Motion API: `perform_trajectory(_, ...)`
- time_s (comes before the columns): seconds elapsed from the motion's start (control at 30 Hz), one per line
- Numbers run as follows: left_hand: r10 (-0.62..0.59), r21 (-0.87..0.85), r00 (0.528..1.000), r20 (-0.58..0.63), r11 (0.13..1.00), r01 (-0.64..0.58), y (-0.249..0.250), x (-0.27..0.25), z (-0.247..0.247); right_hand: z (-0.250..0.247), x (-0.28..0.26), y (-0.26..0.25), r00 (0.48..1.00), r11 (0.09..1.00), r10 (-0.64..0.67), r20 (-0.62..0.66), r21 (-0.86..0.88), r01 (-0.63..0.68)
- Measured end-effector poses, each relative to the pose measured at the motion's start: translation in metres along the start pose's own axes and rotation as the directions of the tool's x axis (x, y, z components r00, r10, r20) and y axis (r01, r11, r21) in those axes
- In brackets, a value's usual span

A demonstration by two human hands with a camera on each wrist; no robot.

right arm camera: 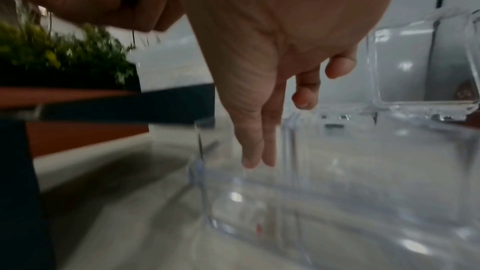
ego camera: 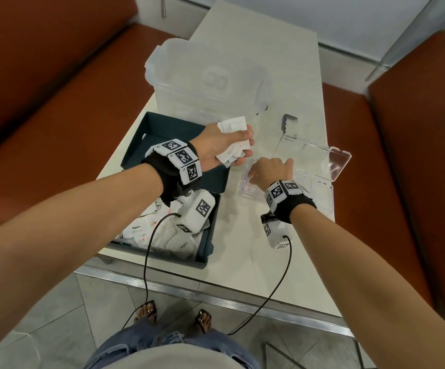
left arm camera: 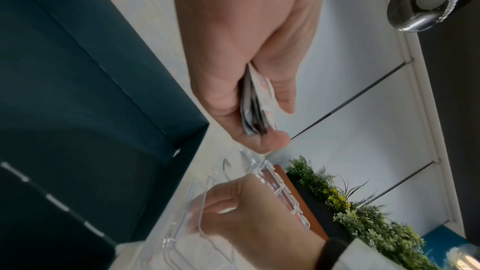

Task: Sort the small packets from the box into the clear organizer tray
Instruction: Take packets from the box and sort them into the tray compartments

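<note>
Head view: left hand (ego camera: pixel 217 147) clutches a fan of small white paper packets (ego camera: pixel 232 141) above the dark teal cardboard box (ego camera: pixel 162 129); right hand (ego camera: pixel 269 170), fingers loosely extended (holding nothing), reaches into the clear plastic organizer tray (ego camera: pixel 322 187).

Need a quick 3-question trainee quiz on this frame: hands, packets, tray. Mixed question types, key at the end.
1. True or false: the left hand holds a bunch of small packets.
2. Where are the right hand fingers? A) inside the dark box B) reaching down into the clear organizer tray C) on the large translucent container
3. Fill in: more packets, some labelled Pepper and Sugar, still lie in the dark ____.

Key: 1 true; 2 B; 3 box.
</note>
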State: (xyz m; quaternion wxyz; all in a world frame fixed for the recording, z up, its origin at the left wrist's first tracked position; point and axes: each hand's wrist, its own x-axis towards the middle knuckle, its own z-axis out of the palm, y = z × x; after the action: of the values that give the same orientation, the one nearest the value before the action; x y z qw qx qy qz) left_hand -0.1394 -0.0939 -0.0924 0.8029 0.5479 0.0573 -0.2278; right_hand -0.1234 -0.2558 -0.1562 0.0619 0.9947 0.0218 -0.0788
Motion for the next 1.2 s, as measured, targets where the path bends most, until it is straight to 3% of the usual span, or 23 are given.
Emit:
perform_trajectory(0.13, -0.065, -0.045, 0.998, -0.026, 0.997, 0.064, 0.002, 0.002, 0.001, -0.03, -0.009, 0.008, 0.988, 0.935, 0.113, -0.107, 0.348, -0.069)
perform_trajectory(0.23, -0.103, -0.07, 0.995, -0.012, 0.992, 0.102, 0.003, 0.002, 0.001, -0.058, -0.02, 0.013, 0.97, 0.729, 0.124, -0.208, 0.682, 0.053)
perform_trajectory(0.3, -0.115, -0.066, 0.993, 0.005, 0.991, 0.115, 0.004, 0.002, 0.003, -0.072, -0.026, 0.011, 0.956, 0.602, 0.136, -0.261, 0.788, 0.13)
perform_trajectory(0.47, -0.133, -0.048, 0.99, 0.045, 0.99, 0.135, 0.005, 0.001, 0.011, -0.078, -0.034, 0.003, 0.977, 0.459, 0.09, -0.191, 0.879, 0.13)
perform_trajectory(0.7, -0.131, -0.018, 0.989, 0.065, 0.991, 0.132, 0.008, -0.005, 0.018, -0.081, -0.033, 0.012, 0.981, 0.273, 0.184, -0.055, 0.962, 0.002)
perform_trajectory(0.93, -0.038, 0.021, 0.999, 0.02, 0.999, 0.037, 0.007, -0.006, 0.018, -0.086, -0.034, 0.023, 0.983, 0.221, 0.185, -0.017, 0.975, -0.025)
perform_trajectory(1.1, 0.015, 0.02, 1.0, 0.02, 1.0, -0.015, 0.009, -0.007, 0.017, -0.094, -0.036, 0.028, 0.982, 0.259, 0.184, -0.048, 0.966, -0.002)
perform_trajectory(1.2, 0.042, -0.027, 0.998, -0.039, 0.999, -0.043, 0.008, -0.005, 0.017, -0.098, -0.038, 0.03, 0.967, 0.131, 0.252, -0.031, 0.991, -0.002)
